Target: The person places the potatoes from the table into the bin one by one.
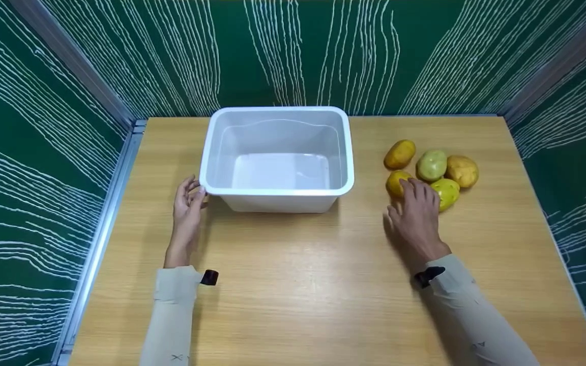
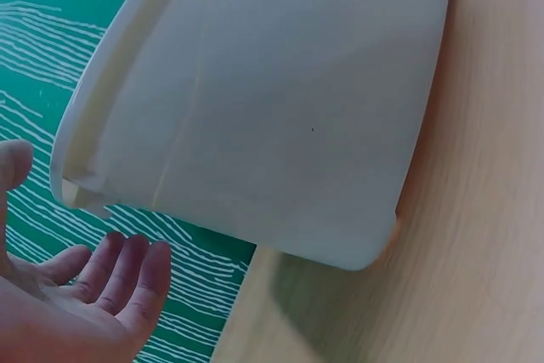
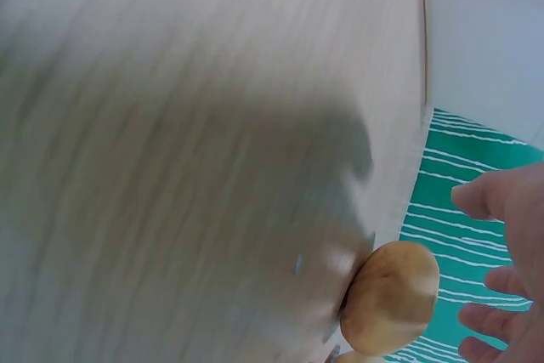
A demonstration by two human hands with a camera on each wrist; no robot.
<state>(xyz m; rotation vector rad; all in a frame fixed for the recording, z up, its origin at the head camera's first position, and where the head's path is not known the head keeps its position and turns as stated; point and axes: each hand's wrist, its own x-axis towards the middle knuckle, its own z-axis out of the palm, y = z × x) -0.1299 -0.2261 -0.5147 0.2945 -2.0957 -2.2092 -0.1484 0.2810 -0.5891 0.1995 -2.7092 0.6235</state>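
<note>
A white plastic tub stands upright on the table, its inside bare. Beside its front left corner is my left hand, thumb right at the rim; the left wrist view shows the fingers loosely bent and holding nothing. To the right lie several mango-like fruits. My right hand reaches over the near ones, fingers spread. Its fingertips overlap an orange-yellow fruit and lie beside a yellow-green fruit. In the right wrist view, the fingers stand apart from a yellow fruit.
Behind the near fruits are an orange-brown fruit, a pale green one and a yellow one. Green panels with white wavy lines enclose the wooden table at the back and sides.
</note>
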